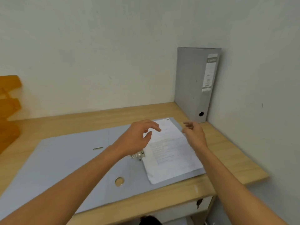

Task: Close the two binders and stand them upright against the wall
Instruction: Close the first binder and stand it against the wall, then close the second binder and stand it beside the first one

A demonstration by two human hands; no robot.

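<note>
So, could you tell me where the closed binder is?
The closed binder stands upright in the far right corner of the desk, against the wall, beyond the right hand.

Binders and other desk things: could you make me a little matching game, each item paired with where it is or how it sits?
Things:
1. closed grey binder
2. open binder
3. orange trays
4. papers

States:
A. lying flat on the desk
B. at the far left edge
C. upright in the corner
D. resting on the open binder's right side

Pairs: 1-C, 2-A, 3-B, 4-D

Light wood desk: open binder flat across the middle, closed binder upright in the far right corner, orange trays at the left edge.
</note>
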